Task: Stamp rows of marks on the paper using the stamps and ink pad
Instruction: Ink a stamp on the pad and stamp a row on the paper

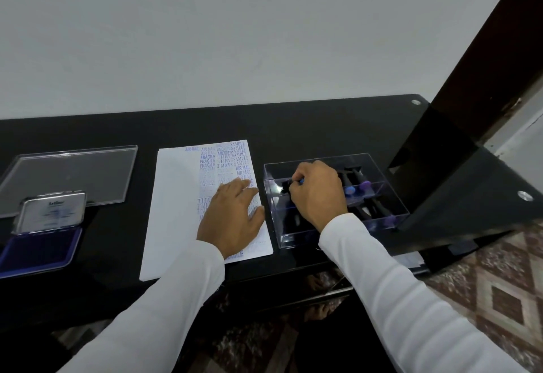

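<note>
Paper point(179, 196) centred on bench point(117, 243), part-stamped; left hand point(232, 219) spread flat on it. Right hand point(317, 193), right of paper, pinches a stamp point(293, 183) inside clear box point(379, 196). Ink pad point(41, 249) open, left of paper.

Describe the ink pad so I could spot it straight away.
Start from the black table and go to its left end. In front of the clear flat lid lies the ink pad: an open tin, the only thing with a deep blue-purple surface and a raised metal lid.
</note>
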Demonstrator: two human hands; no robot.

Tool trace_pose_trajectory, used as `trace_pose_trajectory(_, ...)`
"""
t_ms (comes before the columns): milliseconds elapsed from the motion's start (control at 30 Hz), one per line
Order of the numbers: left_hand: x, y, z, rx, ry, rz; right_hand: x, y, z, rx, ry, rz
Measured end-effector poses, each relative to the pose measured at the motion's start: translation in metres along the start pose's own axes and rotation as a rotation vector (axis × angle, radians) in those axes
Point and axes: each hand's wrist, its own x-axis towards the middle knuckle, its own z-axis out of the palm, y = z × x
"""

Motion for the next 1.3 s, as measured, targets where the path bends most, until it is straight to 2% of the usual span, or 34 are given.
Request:
trace_pose_trajectory(467, 0.0, -0.002, 0.004, 0.025, 0.019, 0.021, 0.007, -0.003, -0.003, -0.006, -0.157, 0.114)
trace_pose_trajectory(633, 0.0, -0.004, 0.005, 0.022, 0.027, 0.036, -0.009, 0.002, -0.029, 0.024, 0.001, -0.063)
trace_pose_trajectory(700, 0.0, -0.004, 0.005, 0.024, 0.03, 0.038, -0.016, 0.004, -0.043, 0.022, 0.01, -0.069)
trace_pose_trajectory(933, 0.002, -0.004, 0.005, 0.019, 0.003, 0.025, -0.04, 0.0, -0.062, -0.253, -0.324, -0.003)
trace_pose_trajectory(1133, 0.002, -0.004, 0.005, 0.019, -0.009, 0.009, -0.053, -0.016, -0.065, -0.45, -0.405, -0.05)
trace_pose_trajectory(1300, 0.002, -0.004, 0.005, 0.03, -0.017, 0.004, -0.05, -0.02, -0.055, -0.498, -0.428, -0.023)
